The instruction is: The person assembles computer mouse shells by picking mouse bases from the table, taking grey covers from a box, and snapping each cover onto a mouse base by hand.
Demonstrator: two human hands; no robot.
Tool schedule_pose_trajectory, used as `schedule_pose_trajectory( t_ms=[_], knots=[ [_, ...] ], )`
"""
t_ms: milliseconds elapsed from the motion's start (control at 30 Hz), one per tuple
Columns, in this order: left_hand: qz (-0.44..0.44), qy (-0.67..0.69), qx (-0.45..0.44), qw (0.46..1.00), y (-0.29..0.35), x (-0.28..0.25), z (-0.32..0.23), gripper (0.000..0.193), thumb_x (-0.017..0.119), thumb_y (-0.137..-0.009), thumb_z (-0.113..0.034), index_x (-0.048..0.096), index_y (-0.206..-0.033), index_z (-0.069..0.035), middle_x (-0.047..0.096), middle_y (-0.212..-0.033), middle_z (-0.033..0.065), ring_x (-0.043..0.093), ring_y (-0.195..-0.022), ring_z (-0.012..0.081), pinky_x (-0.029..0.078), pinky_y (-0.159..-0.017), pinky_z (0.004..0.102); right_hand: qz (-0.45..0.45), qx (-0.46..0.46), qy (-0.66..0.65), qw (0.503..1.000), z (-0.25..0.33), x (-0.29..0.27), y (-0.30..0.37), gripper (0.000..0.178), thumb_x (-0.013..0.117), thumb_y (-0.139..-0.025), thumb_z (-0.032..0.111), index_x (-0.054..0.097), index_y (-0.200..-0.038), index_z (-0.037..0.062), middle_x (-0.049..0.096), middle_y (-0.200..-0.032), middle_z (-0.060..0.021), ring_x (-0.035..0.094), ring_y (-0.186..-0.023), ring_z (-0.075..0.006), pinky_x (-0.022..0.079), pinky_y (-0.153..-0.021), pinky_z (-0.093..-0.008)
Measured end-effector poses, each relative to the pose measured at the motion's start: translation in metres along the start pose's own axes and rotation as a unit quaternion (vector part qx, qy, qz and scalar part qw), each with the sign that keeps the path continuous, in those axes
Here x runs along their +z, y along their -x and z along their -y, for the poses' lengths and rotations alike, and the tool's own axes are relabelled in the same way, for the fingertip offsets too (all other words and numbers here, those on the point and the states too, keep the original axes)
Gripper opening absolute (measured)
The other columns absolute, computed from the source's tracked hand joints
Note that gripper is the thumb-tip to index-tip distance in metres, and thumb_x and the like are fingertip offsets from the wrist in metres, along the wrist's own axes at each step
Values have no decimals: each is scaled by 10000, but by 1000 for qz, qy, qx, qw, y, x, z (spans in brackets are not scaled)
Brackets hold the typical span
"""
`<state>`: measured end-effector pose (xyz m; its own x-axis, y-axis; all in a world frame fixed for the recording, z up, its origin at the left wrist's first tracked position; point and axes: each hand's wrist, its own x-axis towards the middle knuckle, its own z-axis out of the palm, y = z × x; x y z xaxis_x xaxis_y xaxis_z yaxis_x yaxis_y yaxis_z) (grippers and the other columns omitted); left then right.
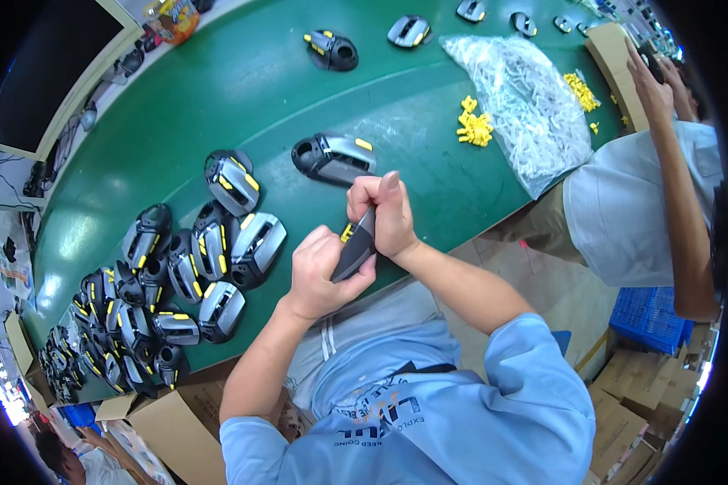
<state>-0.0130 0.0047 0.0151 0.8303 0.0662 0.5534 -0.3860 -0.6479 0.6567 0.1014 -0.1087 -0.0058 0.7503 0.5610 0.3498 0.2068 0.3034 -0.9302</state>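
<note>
Green surface (243, 89), long, curved by lens. Heap of grey-black-yellow shells (162, 283) at left; clear bag (526, 113) at upper right. Left hand (319, 275) and right hand (384, 214) over near edge, fingers pinching one dark shell piece (354, 252) between them. Small yellow clips (476, 125) beside bag.

Bright, even overhead light, soft shadows, sharp centre; fisheye bends edges into a black rim.

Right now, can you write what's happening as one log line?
left hand: holds grey shell piece | right hand: pinches its top | table: finished shells piled left | bag: far right
</note>
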Motion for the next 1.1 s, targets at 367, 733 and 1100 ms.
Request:
schedule_pose_trajectory(
  t_ms=[367, 733, 1100],
  knots=[
    [-98, 486, -325, 805, 29, -18, 19, 428, 826, -842, -200, 592, -1151, -17, 654, -1046, 51, 627, -912, 110, 529, -848, 284, 138, 192, -197, 952, 30, -17, 10, 424, 700, -952, 110, 542, -1325, -12, 649, -1160, -60, 617, -1063, -118, 520, -914, -278],
    [-66, 93, -259, 959, 10, -30, 8, 530, 855, -796, -264, 589, -1168, 4, 615, -1037, 83, 611, -885, 155, 524, -748, 296, 118, 85, 52, 988, 30, -20, 6, 503, 780, -855, 116, 565, -1288, -23, 678, -1151, -145, 677, -1041, -202, 564, -874, -343],
    [-71, 63, -177, 980, 19, -26, 2, 619, 864, -785, -283, 573, -1250, 3, 593, -1109, 127, 609, -977, 224, 495, -848, 329, 126, 36, 117, 984, 21, -21, 25, 651, 964, -653, 254, 533, -1080, 21, 651, -853, -49, 604, -734, -92, 485, -632, -254]
  ],
)
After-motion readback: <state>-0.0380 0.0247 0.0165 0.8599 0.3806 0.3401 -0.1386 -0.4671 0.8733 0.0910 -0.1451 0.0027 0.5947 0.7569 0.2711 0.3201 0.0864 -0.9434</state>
